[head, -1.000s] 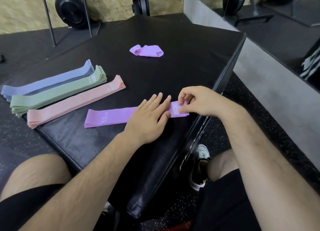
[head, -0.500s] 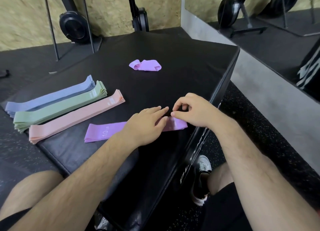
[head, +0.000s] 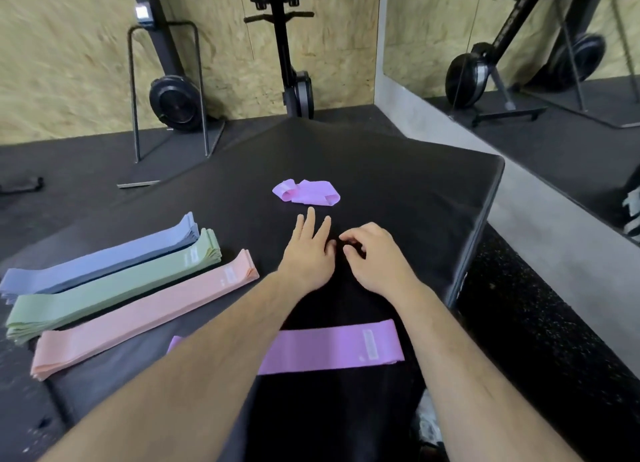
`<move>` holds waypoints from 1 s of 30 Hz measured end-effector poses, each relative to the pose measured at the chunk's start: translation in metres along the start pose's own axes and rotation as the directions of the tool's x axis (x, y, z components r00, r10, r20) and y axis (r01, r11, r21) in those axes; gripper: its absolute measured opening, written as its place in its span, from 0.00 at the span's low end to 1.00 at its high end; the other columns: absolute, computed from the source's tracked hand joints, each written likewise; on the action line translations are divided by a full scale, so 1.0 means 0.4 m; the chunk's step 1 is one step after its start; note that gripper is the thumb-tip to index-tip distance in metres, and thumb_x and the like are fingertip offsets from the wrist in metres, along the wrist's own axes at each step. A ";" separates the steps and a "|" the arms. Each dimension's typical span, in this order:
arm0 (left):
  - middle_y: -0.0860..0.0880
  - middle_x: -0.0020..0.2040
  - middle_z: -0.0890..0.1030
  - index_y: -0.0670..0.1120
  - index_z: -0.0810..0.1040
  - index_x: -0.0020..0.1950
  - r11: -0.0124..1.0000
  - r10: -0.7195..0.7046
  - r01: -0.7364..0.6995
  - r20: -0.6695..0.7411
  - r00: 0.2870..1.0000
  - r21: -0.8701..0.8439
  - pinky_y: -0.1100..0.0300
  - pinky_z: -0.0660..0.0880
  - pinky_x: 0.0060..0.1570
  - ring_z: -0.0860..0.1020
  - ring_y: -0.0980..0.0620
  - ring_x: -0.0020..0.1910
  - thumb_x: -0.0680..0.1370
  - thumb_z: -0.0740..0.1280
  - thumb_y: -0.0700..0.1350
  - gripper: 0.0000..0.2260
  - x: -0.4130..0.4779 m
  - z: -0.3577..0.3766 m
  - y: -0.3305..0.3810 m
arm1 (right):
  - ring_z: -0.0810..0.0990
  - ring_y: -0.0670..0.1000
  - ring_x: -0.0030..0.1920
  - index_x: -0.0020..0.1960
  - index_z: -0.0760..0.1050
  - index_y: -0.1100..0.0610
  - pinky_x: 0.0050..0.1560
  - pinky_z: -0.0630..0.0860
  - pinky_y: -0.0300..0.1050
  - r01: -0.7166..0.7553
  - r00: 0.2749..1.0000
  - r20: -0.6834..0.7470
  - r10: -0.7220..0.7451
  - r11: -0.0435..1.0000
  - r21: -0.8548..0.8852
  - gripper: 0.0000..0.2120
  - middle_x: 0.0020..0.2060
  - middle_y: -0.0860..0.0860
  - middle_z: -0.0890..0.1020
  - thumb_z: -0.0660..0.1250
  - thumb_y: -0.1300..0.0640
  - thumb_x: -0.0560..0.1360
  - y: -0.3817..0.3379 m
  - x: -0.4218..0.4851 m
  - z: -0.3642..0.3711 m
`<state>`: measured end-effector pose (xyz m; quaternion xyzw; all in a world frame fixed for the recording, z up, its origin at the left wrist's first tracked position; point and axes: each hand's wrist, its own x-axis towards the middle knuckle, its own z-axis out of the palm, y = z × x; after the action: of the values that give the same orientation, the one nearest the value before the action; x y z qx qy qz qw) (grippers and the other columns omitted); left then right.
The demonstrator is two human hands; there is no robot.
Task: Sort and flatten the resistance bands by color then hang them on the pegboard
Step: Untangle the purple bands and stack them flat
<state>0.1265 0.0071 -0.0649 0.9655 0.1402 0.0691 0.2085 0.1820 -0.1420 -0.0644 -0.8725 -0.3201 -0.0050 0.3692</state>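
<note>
A flattened purple band (head: 332,345) lies on the black padded box (head: 398,184) near its front edge, partly under my forearms. A crumpled purple band (head: 306,192) sits further back on the box. My left hand (head: 306,253) hovers just short of it with fingers straight and spread, holding nothing. Beside it my right hand (head: 370,257) has loosely curled fingers and is empty. At the left lie flat stacks of blue bands (head: 104,260), green bands (head: 114,285) and pink bands (head: 145,312), side by side.
The box's right edge (head: 485,219) drops to dark rubber floor. Behind stand exercise machines (head: 173,98) against a chipboard wall, and a mirror fills the right. A shoe (head: 429,423) shows below the box.
Both hands let go of the flattened purple band and moved forward toward the crumpled purple band. The view tilted upward.
</note>
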 end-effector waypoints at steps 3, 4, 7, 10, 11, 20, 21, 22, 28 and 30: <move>0.42 0.83 0.45 0.49 0.59 0.81 0.994 0.020 -0.009 -0.100 0.995 0.106 0.49 0.48 0.79 0.43 0.42 0.81 0.85 0.54 0.50 0.23 0.060 0.013 -0.019 | 0.70 0.51 0.63 0.67 0.77 0.48 0.63 0.70 0.45 0.027 0.999 -0.019 -0.030 0.992 -0.124 0.15 0.61 0.45 0.75 0.63 0.53 0.82 0.012 0.047 0.013; 0.43 0.83 0.45 0.52 0.61 0.80 0.994 0.006 0.007 -0.116 0.993 0.107 0.48 0.50 0.78 0.43 0.44 0.82 0.85 0.54 0.51 0.23 0.078 0.013 -0.024 | 0.69 0.51 0.64 0.68 0.76 0.48 0.63 0.70 0.45 0.032 0.999 -0.023 -0.036 0.989 -0.147 0.15 0.63 0.45 0.75 0.63 0.53 0.82 0.017 0.060 0.016; 0.48 0.83 0.43 0.60 0.68 0.75 0.992 -0.057 0.073 -0.143 0.988 0.108 0.49 0.54 0.76 0.51 0.48 0.80 0.84 0.54 0.53 0.19 0.123 0.005 -0.031 | 0.68 0.52 0.65 0.69 0.75 0.47 0.64 0.70 0.47 0.019 0.999 -0.039 -0.027 0.984 -0.179 0.16 0.65 0.44 0.74 0.61 0.52 0.82 0.033 0.090 0.025; 0.52 0.83 0.45 0.62 0.68 0.72 0.975 -0.116 0.137 -0.128 0.985 0.173 0.49 0.56 0.70 0.58 0.50 0.75 0.83 0.51 0.52 0.18 0.169 -0.007 -0.031 | 0.68 0.52 0.66 0.70 0.74 0.48 0.65 0.70 0.49 -0.005 0.998 -0.061 -0.008 0.978 -0.209 0.17 0.66 0.44 0.74 0.60 0.52 0.83 0.043 0.108 0.035; 0.52 0.83 0.48 0.61 0.68 0.72 0.970 -0.112 0.136 -0.125 0.986 0.199 0.48 0.56 0.69 0.58 0.50 0.74 0.83 0.51 0.52 0.18 0.181 -0.009 -0.032 | 0.68 0.52 0.65 0.70 0.74 0.48 0.65 0.70 0.49 -0.003 0.998 -0.065 -0.011 0.977 -0.213 0.17 0.66 0.44 0.74 0.60 0.52 0.83 0.044 0.110 0.036; 0.56 0.69 0.72 0.50 0.71 0.68 0.980 -0.019 0.048 -0.151 0.988 0.192 0.52 0.61 0.64 0.66 0.52 0.69 0.83 0.50 0.46 0.17 0.176 -0.007 -0.043 | 0.68 0.53 0.68 0.75 0.68 0.50 0.66 0.69 0.50 -0.052 0.998 0.013 0.056 0.977 -0.206 0.20 0.71 0.45 0.72 0.59 0.53 0.83 0.023 0.114 0.011; 0.56 0.69 0.73 0.50 0.72 0.68 0.982 -0.004 0.032 -0.146 0.989 0.187 0.52 0.62 0.65 0.67 0.53 0.69 0.83 0.50 0.45 0.17 0.161 -0.007 -0.043 | 0.68 0.53 0.68 0.75 0.67 0.50 0.66 0.69 0.50 -0.065 0.997 0.023 0.070 0.980 -0.190 0.20 0.71 0.45 0.72 0.59 0.53 0.83 0.017 0.111 0.005; 0.56 0.69 0.73 0.50 0.72 0.68 0.983 0.014 0.013 -0.143 0.990 0.186 0.53 0.62 0.65 0.67 0.53 0.70 0.83 0.51 0.44 0.17 0.140 -0.005 -0.044 | 0.68 0.53 0.68 0.76 0.67 0.50 0.66 0.69 0.51 -0.079 0.996 0.034 0.086 0.982 -0.170 0.21 0.70 0.46 0.73 0.60 0.55 0.83 0.009 0.106 0.000; 0.52 0.58 0.76 0.46 0.75 0.62 0.977 0.124 -0.097 -0.140 0.982 0.188 0.57 0.64 0.47 0.74 0.48 0.59 0.81 0.55 0.39 0.14 0.005 -0.016 -0.039 | 0.75 0.51 0.60 0.74 0.67 0.48 0.60 0.77 0.54 -0.144 0.989 0.039 0.143 0.989 0.015 0.22 0.60 0.49 0.78 0.58 0.60 0.81 -0.045 0.035 -0.031; 0.51 0.60 0.75 0.46 0.75 0.66 0.976 0.123 -0.097 -0.126 0.984 0.195 0.55 0.68 0.46 0.73 0.47 0.59 0.81 0.55 0.38 0.17 -0.047 -0.027 -0.034 | 0.74 0.52 0.61 0.74 0.67 0.49 0.59 0.77 0.54 -0.144 0.989 0.015 0.144 0.989 0.032 0.22 0.58 0.49 0.78 0.57 0.61 0.81 -0.061 -0.009 -0.032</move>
<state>0.1034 0.0175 -0.0621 0.9800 0.1063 0.1334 0.1021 0.1681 -0.1396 -0.0402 -0.8870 -0.2587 0.0326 0.3810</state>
